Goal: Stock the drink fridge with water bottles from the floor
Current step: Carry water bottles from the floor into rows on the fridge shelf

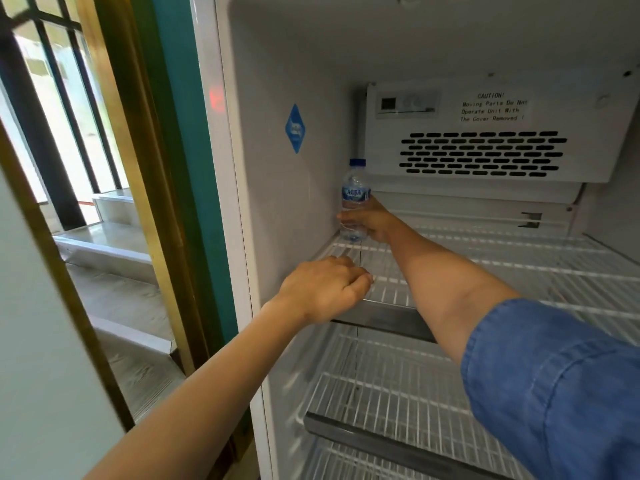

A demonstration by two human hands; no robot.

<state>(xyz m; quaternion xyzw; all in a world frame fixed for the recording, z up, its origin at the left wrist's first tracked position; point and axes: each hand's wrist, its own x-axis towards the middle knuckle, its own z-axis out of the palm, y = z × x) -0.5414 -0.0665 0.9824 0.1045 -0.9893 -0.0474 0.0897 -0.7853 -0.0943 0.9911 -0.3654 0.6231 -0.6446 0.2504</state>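
Early stage. Only one water bottle point(355, 199) in view, upright at back-left corner of top shelf point(519, 265), gripped low by right hand point(369, 221). Left hand point(323, 289) curled over shelf's front rail. Lower shelf point(398, 393) not yet stocked. Tight against side wall, fan housing point(485, 154) close behind; open room rightward.

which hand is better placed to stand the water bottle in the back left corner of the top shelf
Right. The right hand grips the water bottle at that corner; the left hand holds only the front edge of the top shelf.
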